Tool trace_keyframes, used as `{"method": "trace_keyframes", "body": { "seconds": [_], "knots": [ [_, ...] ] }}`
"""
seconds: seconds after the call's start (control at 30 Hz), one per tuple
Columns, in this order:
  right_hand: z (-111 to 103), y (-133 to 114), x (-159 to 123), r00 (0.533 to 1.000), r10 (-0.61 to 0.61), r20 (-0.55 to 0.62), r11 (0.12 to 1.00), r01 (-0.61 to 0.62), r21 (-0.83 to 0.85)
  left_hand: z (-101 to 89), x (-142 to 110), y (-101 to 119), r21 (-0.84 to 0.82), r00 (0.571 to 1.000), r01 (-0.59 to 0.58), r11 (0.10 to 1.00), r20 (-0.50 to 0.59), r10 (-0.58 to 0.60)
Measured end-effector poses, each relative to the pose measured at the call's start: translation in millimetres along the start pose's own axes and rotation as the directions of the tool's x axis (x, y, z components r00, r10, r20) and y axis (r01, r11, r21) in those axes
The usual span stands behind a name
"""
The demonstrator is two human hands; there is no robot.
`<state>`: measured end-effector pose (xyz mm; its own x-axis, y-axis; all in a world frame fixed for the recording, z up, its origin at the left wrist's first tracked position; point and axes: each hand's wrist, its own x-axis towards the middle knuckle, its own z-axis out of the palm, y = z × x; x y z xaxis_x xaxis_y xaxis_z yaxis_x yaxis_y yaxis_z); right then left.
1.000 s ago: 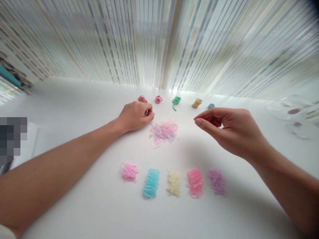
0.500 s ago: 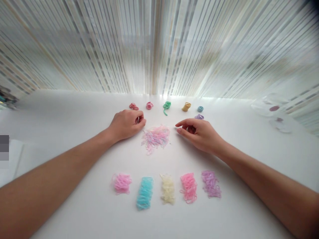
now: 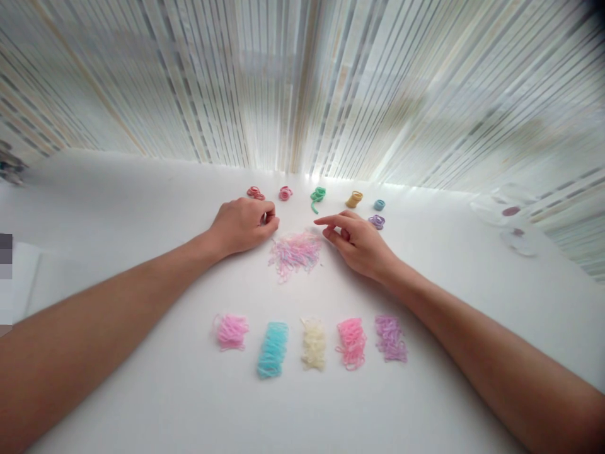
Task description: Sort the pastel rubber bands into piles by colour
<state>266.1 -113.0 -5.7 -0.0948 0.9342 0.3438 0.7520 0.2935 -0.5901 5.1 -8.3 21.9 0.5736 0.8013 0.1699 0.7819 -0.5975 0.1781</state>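
1. Five bundles are being carried nearest by the bench.
2. A mixed pile is being flanked by the right hand, fingers parted, and the curled left hand, whose contents cannot be told.
3. Beyond, small coils are being backed by a striped curtain.

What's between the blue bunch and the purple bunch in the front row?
A pale yellow bunch and a bright pink bunch, in the head view.
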Motion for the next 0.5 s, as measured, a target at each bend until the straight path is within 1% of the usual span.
{"method": "trace_keyframes", "body": {
  "seconds": [0.23, 0.5],
  "knots": [
    [1.4, -0.5, 2.4, 1.0, -0.002, 0.026, 0.999, 0.003, -0.048, 0.2, 0.9, 0.4, 0.029, 1.0, 0.006, 1.0, -0.002, -0.005],
    [2.3, -0.8, 2.4, 0.999, -0.041, -0.007, 0.999, 0.041, -0.021, -0.1, 0.6, 0.5, 0.021, 1.0, 0.012, 1.0, 0.002, -0.013]
  ]
}}
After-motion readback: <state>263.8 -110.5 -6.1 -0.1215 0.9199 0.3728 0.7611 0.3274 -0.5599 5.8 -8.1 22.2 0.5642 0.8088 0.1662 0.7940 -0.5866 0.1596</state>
